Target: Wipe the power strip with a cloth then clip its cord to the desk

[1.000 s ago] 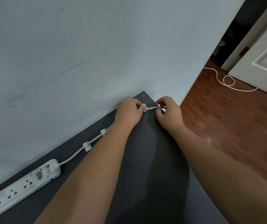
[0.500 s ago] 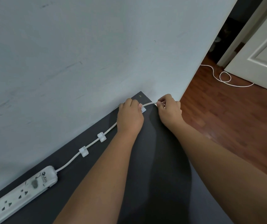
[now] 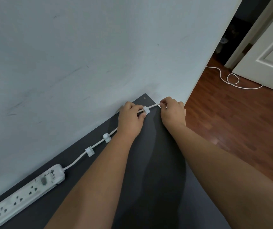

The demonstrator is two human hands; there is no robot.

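Observation:
A white power strip point(image 3: 23, 194) lies along the wall on the dark grey desk point(image 3: 157, 179). Its white cord point(image 3: 76, 161) runs up and right through two white clips point(image 3: 89, 151) point(image 3: 106, 137). A third white clip point(image 3: 146, 110) sits near the desk's far corner. My left hand point(image 3: 130, 120) pinches the cord right at this clip. My right hand point(image 3: 173, 113) grips the cord just to the right of the clip, at the desk's right edge. The cord arches slightly between my hands. No cloth is in view.
A pale wall point(image 3: 82, 63) rises directly behind the desk. To the right lies a wooden floor point(image 3: 240, 121) with a loop of white cable point(image 3: 231, 79) on it, and a white door point(image 3: 269, 55) stands beyond.
The cord between my hands has risen into a slight arch over the third clip. My hands stay at the far corner; the view has shifted a little.

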